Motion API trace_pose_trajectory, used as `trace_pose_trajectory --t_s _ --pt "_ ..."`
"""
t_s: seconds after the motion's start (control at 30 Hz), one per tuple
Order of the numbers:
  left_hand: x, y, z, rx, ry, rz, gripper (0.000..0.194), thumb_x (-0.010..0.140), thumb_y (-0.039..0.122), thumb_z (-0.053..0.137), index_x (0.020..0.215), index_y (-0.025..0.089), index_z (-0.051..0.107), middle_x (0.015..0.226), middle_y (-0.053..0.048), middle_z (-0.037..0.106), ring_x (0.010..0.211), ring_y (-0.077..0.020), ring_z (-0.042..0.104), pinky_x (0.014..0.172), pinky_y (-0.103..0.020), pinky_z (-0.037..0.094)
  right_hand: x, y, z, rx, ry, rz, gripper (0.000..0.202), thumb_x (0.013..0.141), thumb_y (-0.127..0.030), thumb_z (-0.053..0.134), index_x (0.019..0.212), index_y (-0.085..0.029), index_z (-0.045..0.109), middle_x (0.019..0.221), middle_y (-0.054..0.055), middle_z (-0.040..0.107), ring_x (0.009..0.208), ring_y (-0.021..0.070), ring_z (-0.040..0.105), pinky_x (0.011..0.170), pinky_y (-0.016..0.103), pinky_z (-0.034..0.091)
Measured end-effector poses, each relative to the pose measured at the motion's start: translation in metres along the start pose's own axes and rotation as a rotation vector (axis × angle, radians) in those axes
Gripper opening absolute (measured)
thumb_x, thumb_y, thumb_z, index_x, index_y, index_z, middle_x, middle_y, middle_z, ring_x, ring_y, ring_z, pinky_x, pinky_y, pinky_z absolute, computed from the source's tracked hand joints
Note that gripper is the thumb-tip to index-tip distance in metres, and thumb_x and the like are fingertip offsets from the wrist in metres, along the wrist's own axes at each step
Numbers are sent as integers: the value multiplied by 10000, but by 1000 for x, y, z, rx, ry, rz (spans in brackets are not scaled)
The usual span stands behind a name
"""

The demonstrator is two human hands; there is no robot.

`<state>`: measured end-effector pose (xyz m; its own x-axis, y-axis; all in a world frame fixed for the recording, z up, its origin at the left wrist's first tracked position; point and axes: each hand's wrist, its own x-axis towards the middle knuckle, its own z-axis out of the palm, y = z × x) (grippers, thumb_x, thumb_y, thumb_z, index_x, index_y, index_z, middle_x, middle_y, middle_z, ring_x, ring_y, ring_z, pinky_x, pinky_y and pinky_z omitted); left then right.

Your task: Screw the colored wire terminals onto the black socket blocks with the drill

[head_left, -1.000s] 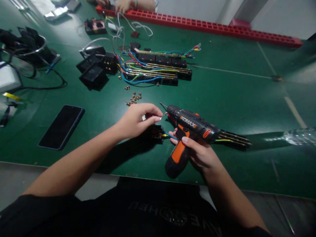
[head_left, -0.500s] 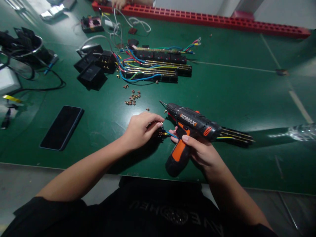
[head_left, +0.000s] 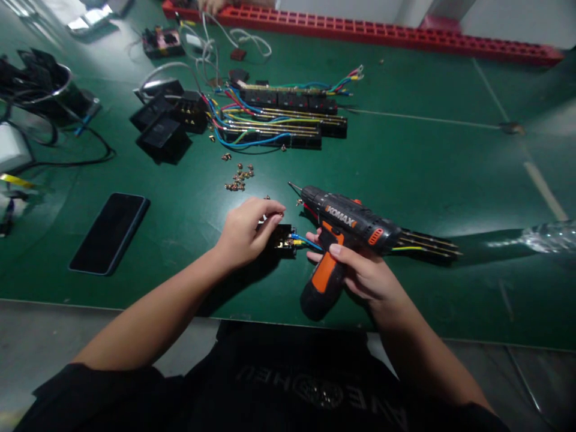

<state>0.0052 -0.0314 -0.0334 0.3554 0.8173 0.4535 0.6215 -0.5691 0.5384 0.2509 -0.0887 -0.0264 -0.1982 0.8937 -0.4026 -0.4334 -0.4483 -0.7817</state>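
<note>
My right hand grips the orange handle of a black cordless screwdriver with "KOMAX" in orange on its barrel, bit pointing left above the green counter. My left hand pinches a small screw over the black socket block, which lies on the counter between both hands. Loose screws lie just beyond.
</note>
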Motion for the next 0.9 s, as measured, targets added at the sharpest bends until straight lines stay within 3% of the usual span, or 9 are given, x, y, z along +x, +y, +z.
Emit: trace_pose_trajectory --t_s 0.1,0.23,0.37,0.43,0.57,0.67,0.9 --pt "1 -3 0 -61 56 -51 215 1020 283 549 1099 157 705 985 -59 780 840 -157 692 809 -290 547 0 0 1 -9 -23 -9 602 764 -326 876 1327 -341 663 1431 41 629 1344 323 617 975 534 647" --pt "3 -9 -1 -64 131 -51 200 1010 277 555 1077 153 698 968 -57 768 821 -154 675 794 -295 536 0 -3 0 -49 -40 -36 580 785 -351 837 1335 -316 653 1366 62 655 1277 321 656 908 503 660" --pt "2 -13 -3 -33 151 -20 214 1017 295 527 1065 165 690 939 -53 742 815 -156 654 794 -306 536 -8 -13 -9 -151 -59 -111 537 796 -386 797 1307 -269 682 1096 64 718 916 222 716 814 393 627" --pt "2 -15 -4 -41 155 -21 215 1015 298 525 1071 167 685 897 -44 726 797 -154 648 781 -305 540 -17 -19 -16 -207 -60 -155 497 806 -406 779 1272 -252 700 921 52 704 765 185 650 791 384 596" --pt "3 -20 -5 -52 192 14 212 1002 292 565 1125 153 669 881 -38 719 795 -152 655 771 -303 551 -42 -26 -31 -260 -60 -160 432 807 -449 767 1179 -238 710 861 60 688 573 142 523 639 371 517" --pt "3 -24 -6 -31 201 93 168 1012 276 593 1085 150 675 905 -51 734 831 -157 671 793 -305 552 -59 -26 -35 -287 -72 -126 390 834 -461 737 1138 -219 710 677 35 609 534 146 484 620 367 483" --pt "1 -22 -8 -49 175 145 139 1014 295 630 1031 168 684 958 -68 760 905 -171 697 835 -316 557 -75 -27 -24 -374 -27 -70 414 799 -465 759 1128 -219 704 631 30 580 568 176 522 631 381 471"
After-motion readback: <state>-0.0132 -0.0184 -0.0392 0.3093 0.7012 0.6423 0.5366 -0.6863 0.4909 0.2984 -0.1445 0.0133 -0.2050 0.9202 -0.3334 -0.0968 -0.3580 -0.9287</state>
